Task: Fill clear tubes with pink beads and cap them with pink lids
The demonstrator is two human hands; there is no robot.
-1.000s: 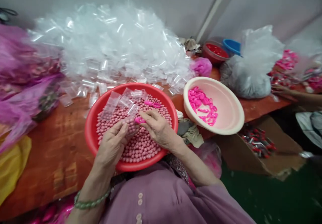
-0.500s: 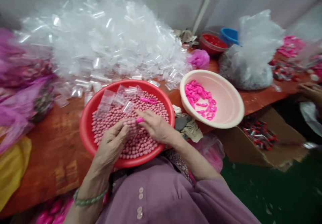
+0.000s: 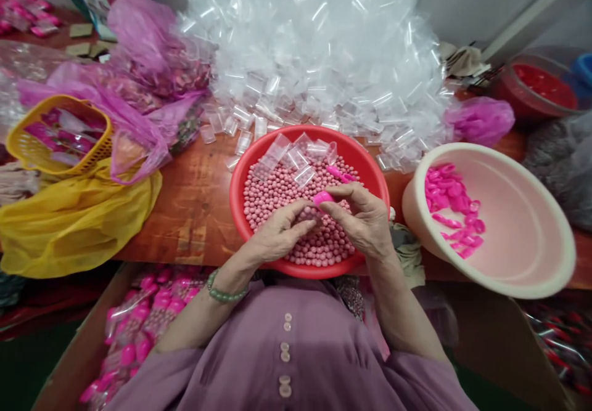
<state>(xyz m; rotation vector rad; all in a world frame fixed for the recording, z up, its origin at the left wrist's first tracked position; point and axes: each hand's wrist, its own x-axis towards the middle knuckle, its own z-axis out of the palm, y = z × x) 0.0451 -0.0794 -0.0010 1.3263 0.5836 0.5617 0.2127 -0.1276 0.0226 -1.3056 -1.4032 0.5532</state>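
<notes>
1 clear plastic tube (image 3: pixel 311 212) of round pink beads (image 3: pixel 306 215), pinched between thumb and fingers of the left hand (image 3: pixel 275 232); 1 rounded bright-pink plastic cap (image 3: pixel 322 198), pinched in the right hand (image 3: pixel 365 219), just beside the tube, both above a round red plastic basin (image 3: pixel 237 198) of loose pink beads (image 3: pixel 272 200). Atop those beads, several loose clear plastic tubes (image 3: pixel 303 176); to the right, a cream plastic bowl (image 3: pixel 522 214) of bright-pink pieces (image 3: pixel 446 190).

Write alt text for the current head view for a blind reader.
The right hand holds a bright pink cap by a small clear container in the left hand, over a red basin of pink beads. Behind lies a heap of clear plastic containers; at right, a cream basin holds bright pink plastic pieces.
</notes>
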